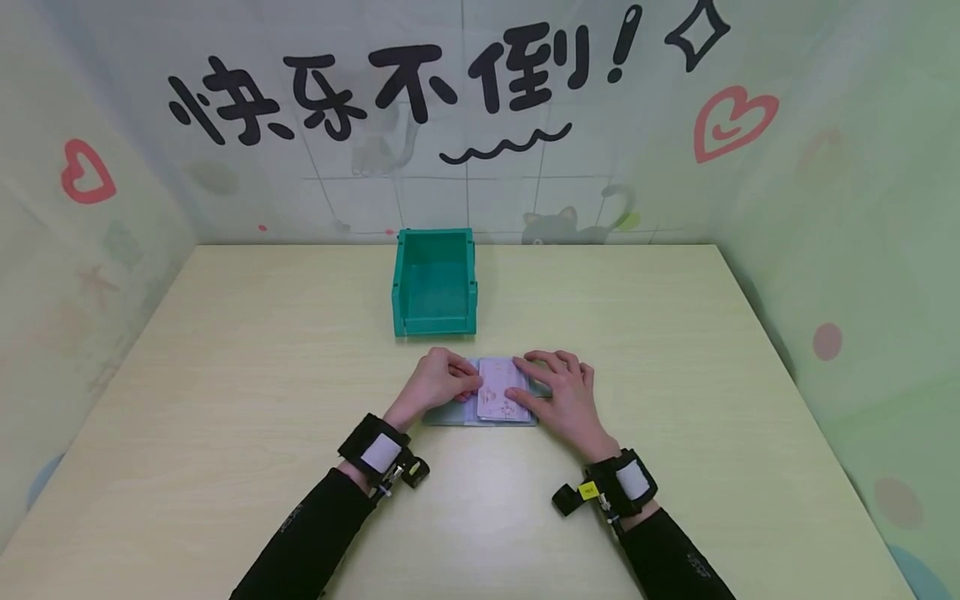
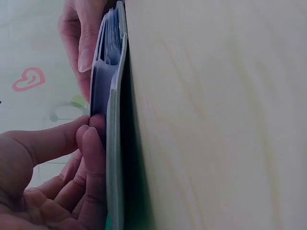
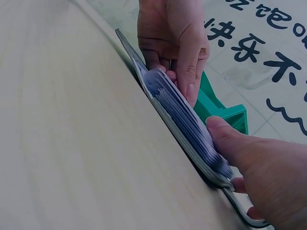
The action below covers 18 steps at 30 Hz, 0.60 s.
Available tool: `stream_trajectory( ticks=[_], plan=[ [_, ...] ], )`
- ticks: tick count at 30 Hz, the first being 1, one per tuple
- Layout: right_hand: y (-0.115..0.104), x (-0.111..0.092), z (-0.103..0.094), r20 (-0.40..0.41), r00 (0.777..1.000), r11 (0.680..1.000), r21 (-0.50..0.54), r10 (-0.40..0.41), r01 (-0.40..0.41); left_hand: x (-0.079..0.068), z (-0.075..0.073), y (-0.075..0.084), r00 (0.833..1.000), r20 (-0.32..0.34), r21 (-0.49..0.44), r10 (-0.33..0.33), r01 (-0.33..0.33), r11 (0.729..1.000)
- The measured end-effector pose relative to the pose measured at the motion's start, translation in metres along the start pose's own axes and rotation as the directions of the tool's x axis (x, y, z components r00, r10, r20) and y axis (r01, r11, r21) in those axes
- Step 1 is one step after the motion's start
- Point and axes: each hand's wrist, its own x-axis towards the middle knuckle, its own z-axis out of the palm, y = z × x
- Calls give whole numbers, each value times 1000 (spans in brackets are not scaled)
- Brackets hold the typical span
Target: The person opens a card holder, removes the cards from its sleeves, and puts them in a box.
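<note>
A small card album (image 1: pixel 501 392) lies spread on the table, its pale cover (image 1: pixel 446 415) showing to the left of the pink-printed top page. My left hand (image 1: pixel 444 379) pinches the left edge of a page between thumb and index finger. Opposite it, my right hand (image 1: pixel 564 396) holds the right side of the page stack. In the right wrist view, the right thumb (image 3: pixel 225 132) presses on the top page and fingertips show by the stack's lower edge. Many thin sleeves (image 3: pixel 177 112) fan out in the middle. The left fingers (image 2: pixel 91 143) sit close over the cover.
Behind the album, towards the table's back edge, stands a green plastic bin (image 1: pixel 435 327). The light wooden table (image 1: pixel 262 358) reaches to printed cloth walls (image 1: pixel 420 192) at the back and both sides. Each wrist carries a black strap with a small camera.
</note>
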Motion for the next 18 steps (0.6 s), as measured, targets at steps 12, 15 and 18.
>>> stream_trajectory(
  ticks=[12,15,18],
  plan=[
    [1,1,1,1,1000,1000,-6,-5,5,2,-3,-1,999,24,-69,-36,38,997],
    [2,0,0,5,1000,1000,-3,-5,5,3,-6,-3,998,36,-80,-44,47,996],
    [2,0,1,12,1000,1000,-3,-3,3,3,-8,-4,997,59,-79,-41,46,996]
  ],
)
